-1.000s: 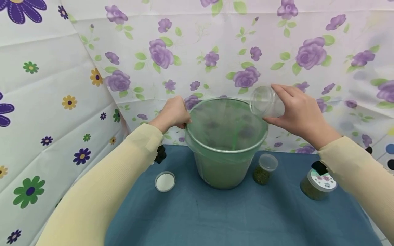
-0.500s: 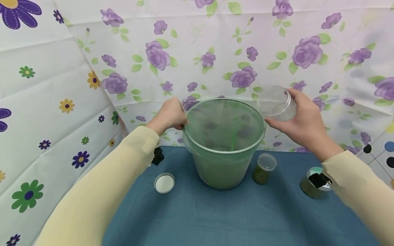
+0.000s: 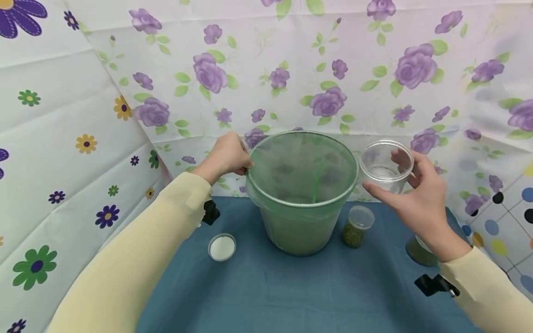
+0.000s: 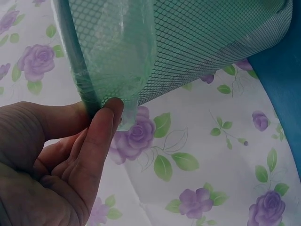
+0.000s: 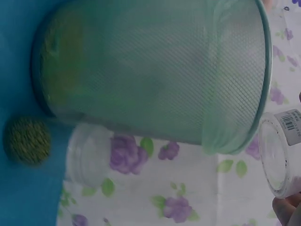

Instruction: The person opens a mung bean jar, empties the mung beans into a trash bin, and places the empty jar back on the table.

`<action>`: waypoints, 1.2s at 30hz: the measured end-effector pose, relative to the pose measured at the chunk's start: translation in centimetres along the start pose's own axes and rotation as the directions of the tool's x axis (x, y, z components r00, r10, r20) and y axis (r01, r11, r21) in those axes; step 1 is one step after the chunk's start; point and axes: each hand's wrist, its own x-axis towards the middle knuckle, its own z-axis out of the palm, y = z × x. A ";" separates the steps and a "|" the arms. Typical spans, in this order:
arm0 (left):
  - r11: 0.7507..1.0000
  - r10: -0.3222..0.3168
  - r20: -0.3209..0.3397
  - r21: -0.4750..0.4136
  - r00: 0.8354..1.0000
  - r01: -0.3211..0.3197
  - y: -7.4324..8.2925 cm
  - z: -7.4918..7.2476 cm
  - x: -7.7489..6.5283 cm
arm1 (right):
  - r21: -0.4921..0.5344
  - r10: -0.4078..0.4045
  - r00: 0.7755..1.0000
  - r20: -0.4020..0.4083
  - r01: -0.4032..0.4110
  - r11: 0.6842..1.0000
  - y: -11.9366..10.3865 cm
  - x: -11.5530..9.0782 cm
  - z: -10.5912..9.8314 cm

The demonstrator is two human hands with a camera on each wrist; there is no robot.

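Note:
A mesh wastebasket point(image 3: 301, 231) with a thin green plastic bag over its rim stands upright on the table. My left hand point(image 3: 228, 156) pinches its left rim and the folded edge of the bag point(image 4: 136, 56), thumb and fingertips together. In my right hand point(image 3: 424, 199), thumb and fingers curl round a clear plastic jar point(image 3: 383, 180). This jar is uncapped, looks empty and sits just right of the basket's rim, its mouth up and tilted slightly towards me. A barcode label point(image 5: 290, 125) shows on it in the right wrist view.
A clear jar of small green grains point(image 3: 353, 235) stands close to the basket's right side. Further right, another jar point(image 3: 418, 252) is partly hidden by my forearm. A round white lid point(image 3: 222, 248) lies at left on the blue cloth point(image 3: 283, 296). Flowered sheets point(image 3: 266, 55) hang behind.
My right hand has moved right and slightly down with the jar, away from the rim. The jar has turned from lying sideways to mouth up. My left hand keeps its hold.

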 end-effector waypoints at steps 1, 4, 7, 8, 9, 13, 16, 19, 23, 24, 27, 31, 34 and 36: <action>1.000 0.009 -0.004 0.000 1.000 -0.009 -0.1 0.0 0.0 | 0.022 -0.008 1.000 -0.008 0.008 1.000 -0.3 -0.3 0.0; 0.999 0.032 -0.016 -0.013 0.999 -0.032 -0.3 0.0 -0.3 | 0.066 -0.016 1.000 -0.021 0.018 0.998 -0.8 -1.3 -0.1; 0.999 0.042 -0.023 -0.033 0.999 -0.042 -0.5 0.2 -0.5 | 0.070 -0.013 1.000 -0.028 0.015 0.997 -0.7 -2.3 0.0; 0.998 0.040 -0.023 -0.044 0.999 -0.041 -0.6 0.2 -0.5 | 0.067 -0.005 1.000 -0.025 0.007 0.998 -0.6 -2.7 0.0; 0.998 0.036 -0.027 -0.050 0.999 -0.037 -0.7 0.3 -0.5 | 0.058 0.003 1.000 -0.023 -0.002 0.998 -0.4 -3.1 0.1; 0.997 0.032 -0.056 -0.063 0.998 -0.036 -1.0 0.6 -0.5 | 0.026 -0.005 1.000 -0.015 0.005 1.000 1.7 -4.7 0.8; 0.997 0.040 -0.075 -0.065 0.996 -0.045 -1.3 0.7 -0.4 | 0.029 -0.039 0.999 -0.008 0.040 0.999 2.9 -5.5 1.3; 0.995 0.038 -0.077 -0.093 0.996 -0.046 -1.5 0.8 -0.4 | 0.053 -0.011 1.000 0.022 0.010 0.999 2.8 -6.3 1.7; 0.988 0.033 -0.078 -0.149 0.996 -0.044 -1.8 1.0 -0.3 | 0.104 0.093 0.992 0.086 -0.102 0.989 2.8 -7.4 2.1; 0.986 0.033 -0.081 -0.160 0.996 -0.046 -1.9 1.1 -0.4 | 0.121 0.111 0.989 0.100 -0.123 0.985 2.9 -7.7 2.2; 0.982 0.043 -0.101 -0.179 0.994 -0.061 -2.1 1.2 -0.5 | 0.151 0.146 0.979 0.141 -0.167 0.974 3.1 -8.3 2.6; 0.977 0.065 -0.141 -0.194 0.988 -0.092 -2.4 1.7 -0.8 | 0.140 0.165 0.970 0.177 -0.191 0.972 3.3 -9.3 3.0; 0.969 0.096 -0.199 -0.203 0.975 -0.137 -2.8 2.3 -1.1 | 0.143 0.154 0.970 0.186 -0.182 0.973 3.1 -10.0 3.4; 0.957 0.118 -0.244 -0.230 0.962 -0.176 -3.1 2.8 -1.3 | 0.152 0.142 0.971 0.190 -0.172 0.973 3.0 -10.5 3.7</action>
